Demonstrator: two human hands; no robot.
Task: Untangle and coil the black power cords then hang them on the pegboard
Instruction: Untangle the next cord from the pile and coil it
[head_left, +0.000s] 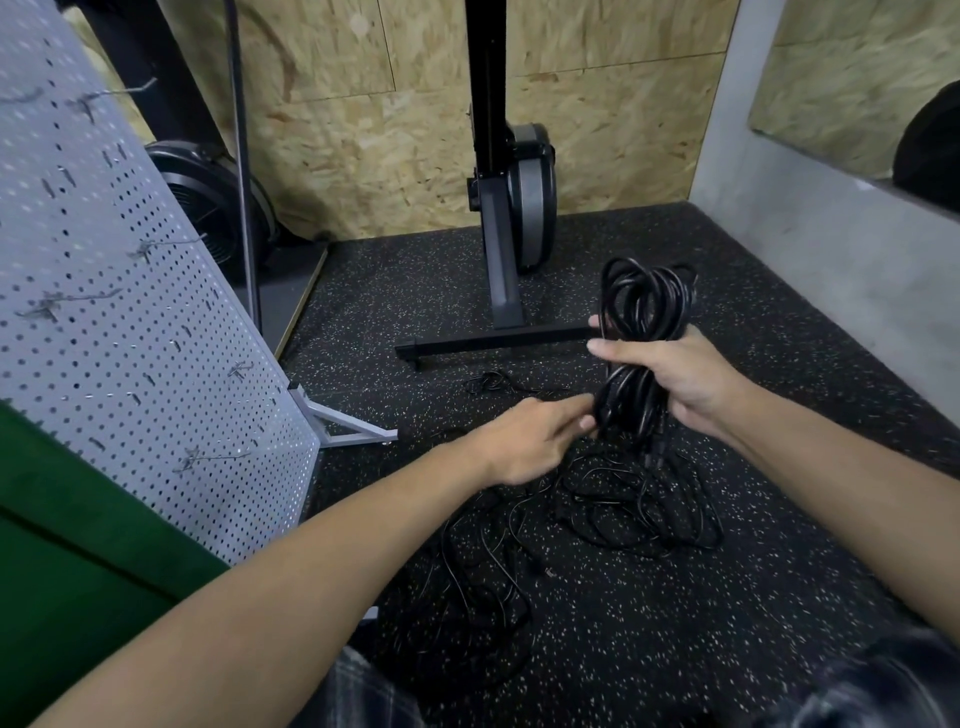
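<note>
- Plaid fabric (363, 691) at bottom edge.
- Right of centre: coiled cord bundle (644, 301) gripped mid-loop, right hand (675, 374) fingers wrapped round.
- Left hand (530, 441) pinching its lower strands.
- Loose cords (639, 512) tangled on floor (727, 623) below; pegboard (130, 312) left.

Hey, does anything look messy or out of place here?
Yes. Black cords sprawl in loose, crossing loops on the speckled floor, under the coiled bundle the right hand grips. The hooks on the pegboard hold nothing.
</note>
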